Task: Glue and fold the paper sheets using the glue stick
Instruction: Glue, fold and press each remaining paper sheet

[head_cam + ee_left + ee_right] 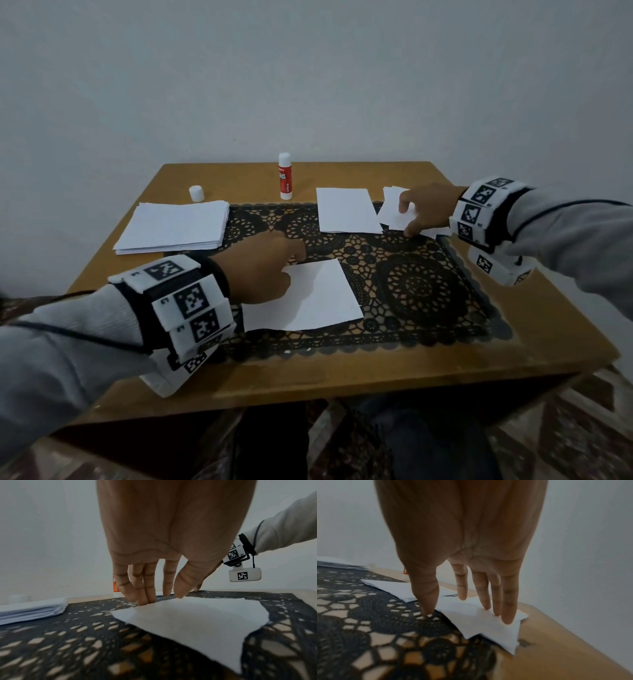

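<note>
At the counter's (pixel 565 329) far left lies the stack of paper sheets (pixel 173 226), with the loose cap (pixel 196 193) behind it. The left hand (pixel 262 265) rests straight, relaxed fingers on the near sheet's (pixel 317 299) left corner, holding nothing. The glue stick (pixel 285 176) stands upright and uncapped beyond it, its long axis vertical; the left hand looks nearer to it. Farther right, the right hand (pixel 426 209) presses spread fingers on the folded pile (pixel 399 214), gripping nothing.
</note>
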### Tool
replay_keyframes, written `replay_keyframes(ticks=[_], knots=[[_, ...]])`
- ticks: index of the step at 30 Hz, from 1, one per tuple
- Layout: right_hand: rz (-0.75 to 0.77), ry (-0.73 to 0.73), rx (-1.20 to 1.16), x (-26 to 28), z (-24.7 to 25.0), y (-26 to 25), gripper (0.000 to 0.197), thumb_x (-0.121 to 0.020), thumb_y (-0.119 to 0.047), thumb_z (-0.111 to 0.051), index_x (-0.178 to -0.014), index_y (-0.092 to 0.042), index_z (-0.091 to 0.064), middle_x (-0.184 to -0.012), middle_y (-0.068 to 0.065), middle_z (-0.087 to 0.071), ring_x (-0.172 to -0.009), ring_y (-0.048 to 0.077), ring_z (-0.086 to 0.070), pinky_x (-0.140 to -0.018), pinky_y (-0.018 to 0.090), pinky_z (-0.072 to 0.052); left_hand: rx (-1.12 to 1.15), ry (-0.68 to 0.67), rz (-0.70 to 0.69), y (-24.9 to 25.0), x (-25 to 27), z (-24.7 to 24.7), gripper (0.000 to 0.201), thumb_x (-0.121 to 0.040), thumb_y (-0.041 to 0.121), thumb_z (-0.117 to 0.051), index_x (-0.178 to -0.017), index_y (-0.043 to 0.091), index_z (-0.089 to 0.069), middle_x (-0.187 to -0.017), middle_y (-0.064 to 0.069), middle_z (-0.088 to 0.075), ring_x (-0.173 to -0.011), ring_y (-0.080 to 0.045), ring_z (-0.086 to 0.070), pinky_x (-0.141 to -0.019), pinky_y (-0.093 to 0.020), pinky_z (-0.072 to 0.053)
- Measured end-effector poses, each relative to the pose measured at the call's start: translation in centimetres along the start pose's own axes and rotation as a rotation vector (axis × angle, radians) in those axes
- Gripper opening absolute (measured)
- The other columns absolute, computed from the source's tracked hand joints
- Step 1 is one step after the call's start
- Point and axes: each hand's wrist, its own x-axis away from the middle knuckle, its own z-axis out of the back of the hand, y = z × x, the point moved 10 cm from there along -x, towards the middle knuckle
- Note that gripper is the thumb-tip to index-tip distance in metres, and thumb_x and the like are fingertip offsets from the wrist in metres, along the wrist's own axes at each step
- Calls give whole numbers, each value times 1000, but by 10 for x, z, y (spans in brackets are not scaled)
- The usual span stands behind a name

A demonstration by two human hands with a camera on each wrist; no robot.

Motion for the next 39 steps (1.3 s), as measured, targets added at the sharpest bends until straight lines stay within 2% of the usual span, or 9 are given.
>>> replay_keyframes(ticks=[5, 8, 12, 16, 21, 26, 31, 35, 39], knots=[[55, 1, 56, 3, -3, -1, 42, -90, -41, -63, -122, -14, -54, -126, 7, -56, -113, 25, -50, -89, 31, -38, -20, -8, -8, 2, 2, -3, 38, -90, 14, -52, -127, 23, -51, -118, -2, -48, -109, -20, -46, -89, -29, -39], [93, 13, 109, 5, -6, -5, 36, -96, -38, -54, -122, -12, -53, -127, 7, -57, -113, 25, -51, -87, 29, -38, -26, -16, -2, 3, 2, -4, 38, -90, 15, -52, -128, 24, -50, -119, -2, -48, -110, -21, -46, -90, -30, -40], [109, 23, 86, 4, -4, -4, 20, -99, -26, -47, -107, -11, -56, -112, 8, -62, -91, 22, -50, -76, 28, -37, -20, -16, -10, 2, 3, -1, 40, -90, 17, -54, -129, 25, -49, -119, -2, -50, -109, -20, -48, -91, -31, -42], [127, 55, 45, 3, -1, -4, 16, -100, -16, -42, -92, -10, -54, -96, 7, -59, -85, 22, -48, -74, 29, -36, -35, -15, -10, 1, 2, 1, 39, -91, 19, -54, -129, 26, -49, -120, -1, -52, -109, -20, -50, -92, -34, -44], [103, 119, 49, -3, 2, -2, 17, -99, -17, -48, -85, -11, -55, -88, 3, -56, -85, 20, -50, -77, 30, -39, -49, 5, -14, 0, 1, 1, 37, -91, 21, -55, -127, 27, -50, -117, -1, -54, -105, -19, -52, -90, -32, -45], [71, 126, 3, -8, 6, 6, 21, -96, -17, -54, -77, -8, -55, -73, 0, -53, -79, 20, -50, -71, 28, -36, -42, 26, -14, -1, 1, 3, 38, -91, 21, -55, -128, 27, -50, -116, 0, -55, -103, -18, -53, -87, -30, -44], [53, 134, -86, -10, 9, 12, 26, -94, -20, -60, -73, -5, -58, -87, 17, -65, -76, 22, -52, -70, 31, -39, -47, 25, -27, -2, 2, 4, 38, -91, 23, -55, -128, 27, -50, -116, 0, -57, -102, -19, -54, -87, -31, -45], [42, 168, -140, -9, 13, 15, 27, -95, -24, -57, -79, -4, -63, -94, 11, -63, -86, 24, -55, -75, 31, -39, -45, 31, -28, -2, 4, 5, 39, -91, 22, -55, -129, 26, -50, -118, 0, -59, -104, -19, -55, -88, -31, -46], [14, 210, -177, -7, 19, 19, 14, -92, -20, -62, -84, -9, -65, -104, 2, -58, -100, 22, -53, -83, 29, -36, -51, 39, -19, -1, 4, 7, 40, -91, 23, -55, -130, 26, -49, -118, 0, -62, -104, -20, -57, -86, -29, -46]])
